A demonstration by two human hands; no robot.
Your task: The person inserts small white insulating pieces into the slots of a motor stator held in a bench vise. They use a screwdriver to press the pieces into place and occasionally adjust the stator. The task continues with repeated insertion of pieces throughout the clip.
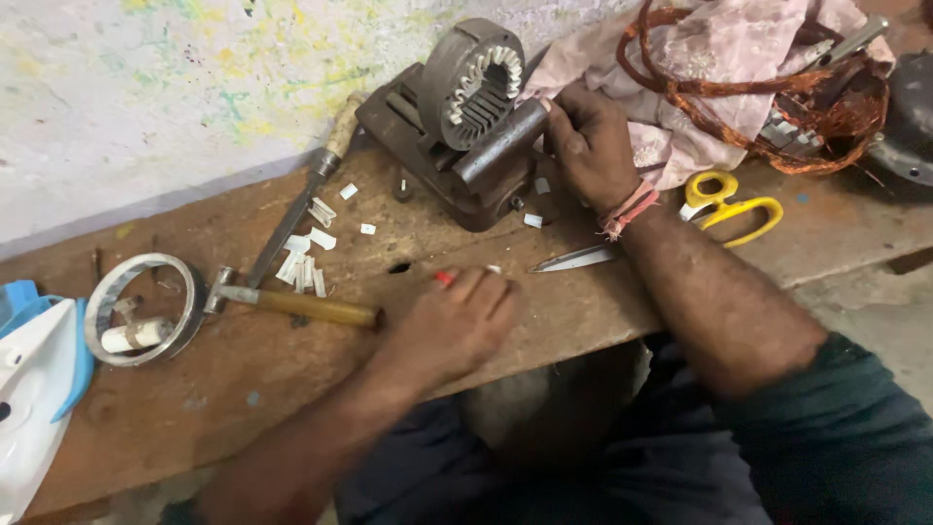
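Observation:
My right hand point(588, 141) grips a dark metal cylinder point(501, 144) that pokes toward a grey motor stator point(466, 83) with white slot liners, mounted on a dark metal block point(437, 170). My left hand point(457, 321) rests on the wooden bench point(233, 369) with fingers curled around a small red-tipped item point(444, 278); what it is cannot be made out. A wooden-handled hammer point(292, 304) lies just left of that hand.
Yellow-handled scissors point(714, 209) lie behind my right forearm. Tangled copper wire point(777, 107) sits on pinkish cloth point(719, 49) at back right. Small white paper strips point(306, 258), a file point(292, 219), a metal ring point(141, 306) and a white and blue iron point(34, 389) lie left.

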